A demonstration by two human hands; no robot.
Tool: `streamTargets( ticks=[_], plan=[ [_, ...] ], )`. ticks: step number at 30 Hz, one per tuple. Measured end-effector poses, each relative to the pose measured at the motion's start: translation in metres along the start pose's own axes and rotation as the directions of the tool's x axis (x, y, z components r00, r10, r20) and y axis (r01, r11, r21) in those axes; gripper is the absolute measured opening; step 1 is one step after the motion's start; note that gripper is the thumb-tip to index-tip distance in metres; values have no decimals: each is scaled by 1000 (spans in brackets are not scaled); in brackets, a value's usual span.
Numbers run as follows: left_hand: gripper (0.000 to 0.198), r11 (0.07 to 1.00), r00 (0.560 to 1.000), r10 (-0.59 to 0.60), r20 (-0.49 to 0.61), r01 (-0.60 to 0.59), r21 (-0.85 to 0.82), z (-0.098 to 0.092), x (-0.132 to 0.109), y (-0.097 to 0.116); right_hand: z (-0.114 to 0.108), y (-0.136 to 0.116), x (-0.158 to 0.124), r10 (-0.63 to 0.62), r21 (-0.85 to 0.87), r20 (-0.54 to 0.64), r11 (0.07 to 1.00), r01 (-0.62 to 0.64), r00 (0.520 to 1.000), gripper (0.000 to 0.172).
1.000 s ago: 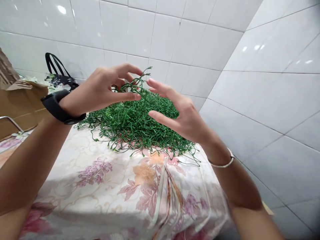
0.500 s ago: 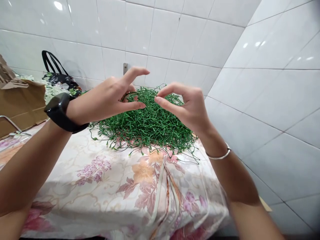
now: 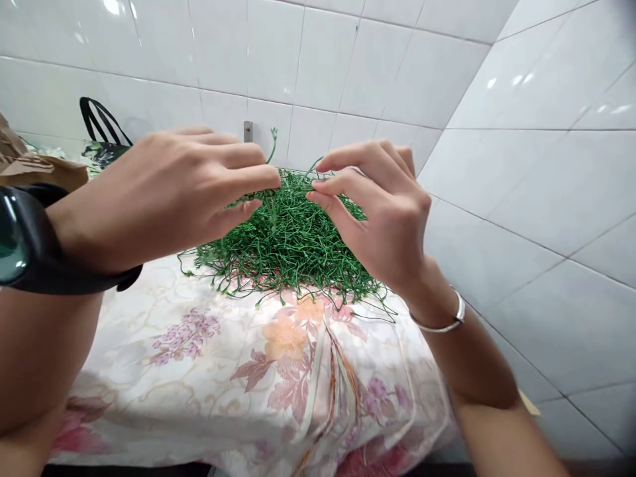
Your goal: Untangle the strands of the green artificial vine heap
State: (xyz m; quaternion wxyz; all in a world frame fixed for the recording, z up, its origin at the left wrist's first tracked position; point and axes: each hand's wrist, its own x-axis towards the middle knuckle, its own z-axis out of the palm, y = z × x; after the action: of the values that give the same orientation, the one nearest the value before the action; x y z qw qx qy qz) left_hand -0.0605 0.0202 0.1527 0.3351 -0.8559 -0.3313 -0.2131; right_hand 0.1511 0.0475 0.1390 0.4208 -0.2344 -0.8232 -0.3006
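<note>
Above a heap of thin green artificial flower stems (image 3: 303, 252), my two hands face each other. My left hand (image 3: 199, 182), with a black watch on its wrist, has its fingers curled over some green stems, and one stem tip (image 3: 273, 142) pokes up behind the fingers. My fingers and palm hide most of what it holds. Thumb and index finger of my right hand (image 3: 380, 209) pinch the end of a thin green stem; its other fingers are bent and apart. A silver bangle (image 3: 444, 321) circles the right wrist.
A flowered cloth (image 3: 193, 391) covers the table. At the left stand a cardboard box (image 3: 54, 173) and a dark bag with black handles (image 3: 102, 122). White tiled walls (image 3: 278, 53) rise behind and at the right.
My left hand has turned palm down, come nearer and curled its fingers. The right hand has turned a little, still pinching. A stem tip now stands up behind the left fingers.
</note>
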Motion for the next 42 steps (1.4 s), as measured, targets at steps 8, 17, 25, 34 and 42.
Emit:
streamTargets(
  ticks=[8, 17, 25, 34, 42],
  plan=[
    [56, 996, 999, 46, -20, -44, 72, -1, 4, 7, -1, -7, 2, -160, -28, 11, 987, 160, 987, 15],
    [27, 994, 986, 22, -167, -3, 111, 8, 7, 14, 4, -1, -1, -103, -17, 8, 995, 103, 995, 17],
    [17, 999, 992, -11, -125, 15, 34, 8, 11, 21, 2, -4, -3, -48, 26, -9, 999, 48, 999, 11],
    [22, 996, 997, 72, 36, -74, 57, 68, -7, 60, 32, -11, -58, 39, 91, 420, 992, -84, 907, 9],
    [13, 994, 999, 3, 33, 1, -113, 118, -36, 90, 53, -4, -106, -134, 238, 538, 971, 2, 832, 18]
  ],
)
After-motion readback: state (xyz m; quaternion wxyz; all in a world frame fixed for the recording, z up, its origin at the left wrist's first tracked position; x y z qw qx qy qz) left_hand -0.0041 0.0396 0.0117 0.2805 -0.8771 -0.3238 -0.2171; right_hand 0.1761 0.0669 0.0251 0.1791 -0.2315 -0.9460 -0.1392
